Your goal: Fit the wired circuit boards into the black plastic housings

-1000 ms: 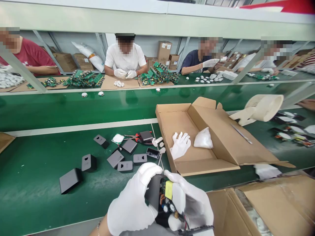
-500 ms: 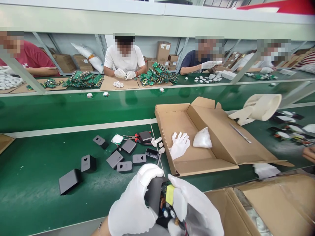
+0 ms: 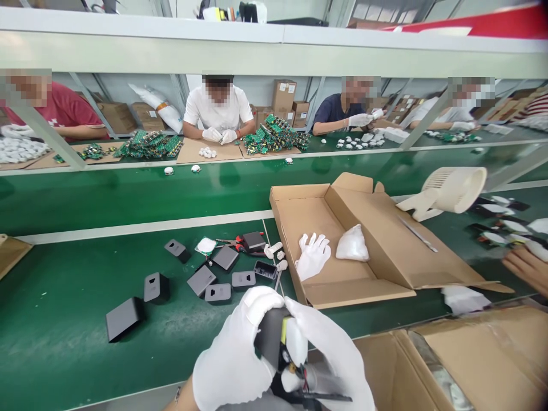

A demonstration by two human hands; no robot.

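Note:
My left hand [image 3: 233,354], in a white glove, is wrapped round a dark grey plastic housing [image 3: 269,339]. In my gloved right hand [image 3: 338,348] is a circuit board assembly with a white block [image 3: 296,341], a strip of yellow tape and thin red and black wires. The assembly lies against the open side of the housing and partly within it; my fingers hide how deep it sits. A flat black piece [image 3: 327,396] sticks out below, by my right palm. Ahead of my hands lie several similar dark grey housings [image 3: 217,293], some showing a cut-out end.
Red-handled pliers [image 3: 240,245] and a white-topped board [image 3: 206,246] lie behind the housings. An open cardboard box [image 3: 359,297] holds a glove [image 3: 314,257] and a white bag [image 3: 352,242]. A fan [image 3: 454,188] stands right. Co-workers sit across the conveyor belt [image 3: 128,200]; another person's hand [image 3: 524,265] is at right.
My right hand has moved left, closer to my left hand. Less of the green board and yellow tape shows beside the housing. White-topped pieces on the far belt have shifted right.

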